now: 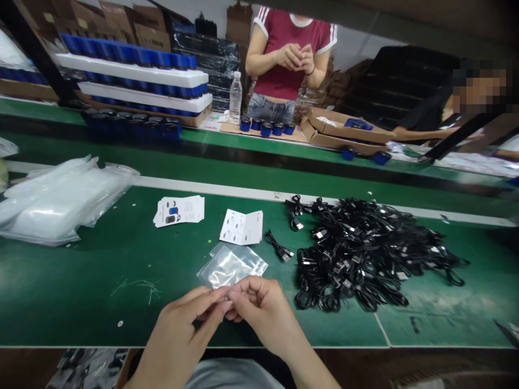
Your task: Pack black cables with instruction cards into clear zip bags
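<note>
Head view: my left hand (182,321) and right hand (265,309) meet, fingers pinched closed, near clear plastic bags (235,265); anything held, I can't tell.

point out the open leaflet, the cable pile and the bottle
Open leaflet (241,227): head view, near its middle fold.
Cable pile (360,254): head view, around the middle of the heap.
Bottle (235,101): head view, on its clear side below the cap.

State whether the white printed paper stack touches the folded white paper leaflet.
Apart: the head view shows green tabletop between the paper stack and folded leaflet.
</note>
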`<action>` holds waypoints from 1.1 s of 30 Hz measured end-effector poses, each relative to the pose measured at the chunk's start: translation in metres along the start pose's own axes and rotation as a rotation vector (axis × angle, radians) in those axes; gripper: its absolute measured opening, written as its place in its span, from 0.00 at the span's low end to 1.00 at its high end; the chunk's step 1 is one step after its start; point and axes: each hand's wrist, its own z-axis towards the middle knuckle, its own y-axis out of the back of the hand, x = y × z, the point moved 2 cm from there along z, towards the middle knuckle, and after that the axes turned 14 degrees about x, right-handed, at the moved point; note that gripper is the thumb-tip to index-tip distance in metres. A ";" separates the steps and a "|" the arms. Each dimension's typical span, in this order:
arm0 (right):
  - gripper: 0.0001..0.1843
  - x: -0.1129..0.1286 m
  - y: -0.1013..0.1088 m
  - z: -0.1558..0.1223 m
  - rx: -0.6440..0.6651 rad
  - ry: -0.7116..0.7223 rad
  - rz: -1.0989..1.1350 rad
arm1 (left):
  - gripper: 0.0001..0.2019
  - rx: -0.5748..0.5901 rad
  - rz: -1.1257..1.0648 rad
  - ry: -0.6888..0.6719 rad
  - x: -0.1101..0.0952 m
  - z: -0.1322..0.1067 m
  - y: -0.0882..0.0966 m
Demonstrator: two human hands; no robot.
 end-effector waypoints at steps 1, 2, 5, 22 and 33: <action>0.19 0.000 0.000 0.000 0.013 -0.004 0.013 | 0.11 0.026 -0.025 0.023 0.001 0.000 0.000; 0.20 0.001 0.000 0.000 0.019 -0.007 0.020 | 0.12 0.055 -0.052 0.048 0.002 0.000 -0.001; 0.21 0.001 0.001 0.001 0.020 -0.013 0.019 | 0.12 0.119 -0.151 0.116 0.006 -0.001 -0.003; 0.09 0.009 -0.004 -0.012 -0.098 0.183 -0.812 | 0.15 0.075 0.216 0.082 0.002 0.013 -0.008; 0.11 0.006 -0.007 -0.009 -0.174 0.151 -1.218 | 0.13 -0.068 0.123 -0.080 0.007 0.010 -0.025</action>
